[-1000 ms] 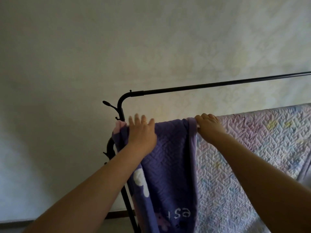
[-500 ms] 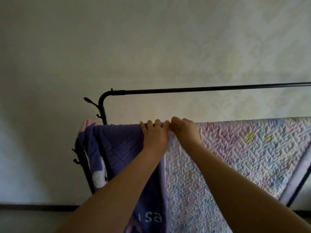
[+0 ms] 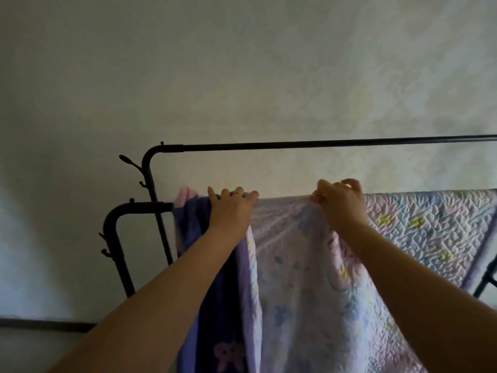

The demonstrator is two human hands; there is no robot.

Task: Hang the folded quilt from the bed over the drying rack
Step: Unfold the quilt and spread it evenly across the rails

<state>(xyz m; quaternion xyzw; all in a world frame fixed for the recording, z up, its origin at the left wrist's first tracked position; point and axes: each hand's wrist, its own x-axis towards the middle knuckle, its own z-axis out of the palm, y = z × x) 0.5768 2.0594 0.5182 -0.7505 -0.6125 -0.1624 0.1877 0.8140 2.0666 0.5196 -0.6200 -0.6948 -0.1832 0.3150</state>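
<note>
The quilt, pale pink with pastel stitching and a dark purple side at its left end, hangs over the lower bar of the black drying rack. My left hand lies over the quilt's top edge near its left end, fingers curled over the bar. My right hand pinches a fold of the quilt at the top edge, further right. The bar under the quilt is hidden.
The rack's upper bar runs across above the hands, with small hooks on the left post. A pale patterned wall is close behind. A dark skirting board shows at the lower left.
My hands, which were together at the quilt's top edge, have moved apart, left hand leftward and right hand rightward. The view shifted so the lower bar's left end shows.
</note>
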